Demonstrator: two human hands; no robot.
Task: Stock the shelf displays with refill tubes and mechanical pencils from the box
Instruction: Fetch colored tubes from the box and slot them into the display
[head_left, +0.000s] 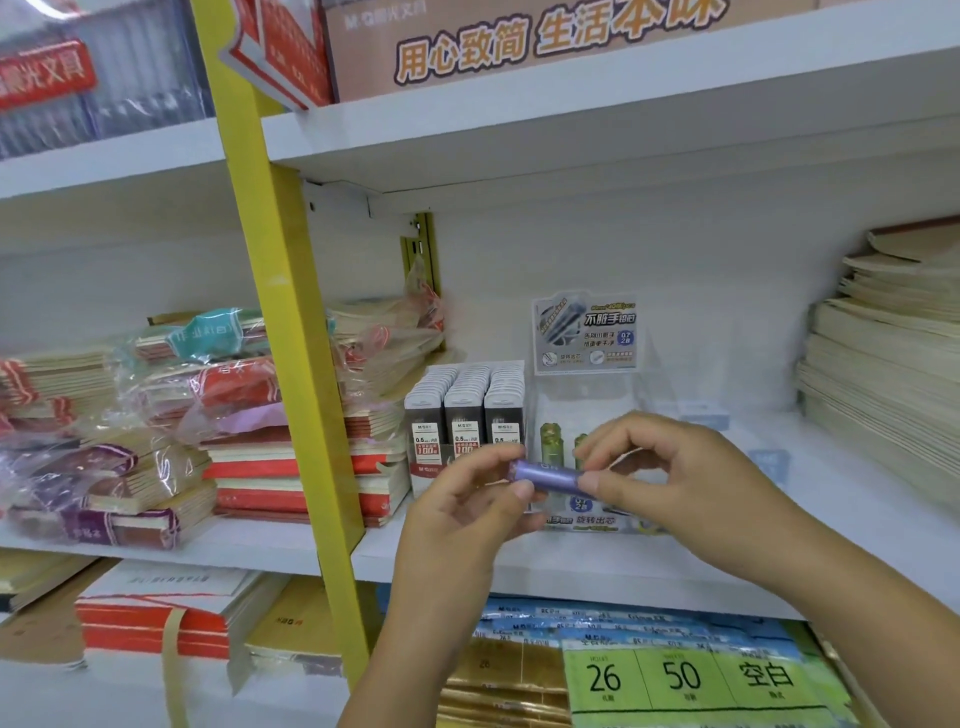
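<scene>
from the head view, i held the purple refill tube (548, 473) level, just in front of the clear display (589, 395) on the shelf (519, 569). my left grip (467, 519) pinched one end and my right grip (675, 467) pinched the other. i judged it best to turn the tube upright, then lower it beside the green tubes (551, 441) without knocking them.

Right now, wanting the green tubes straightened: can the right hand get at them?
Probably not freely: the right hand is close in front of the green tubes, but it pinches the purple tube with the left hand, and a wall of the clear display may intervene.
</scene>
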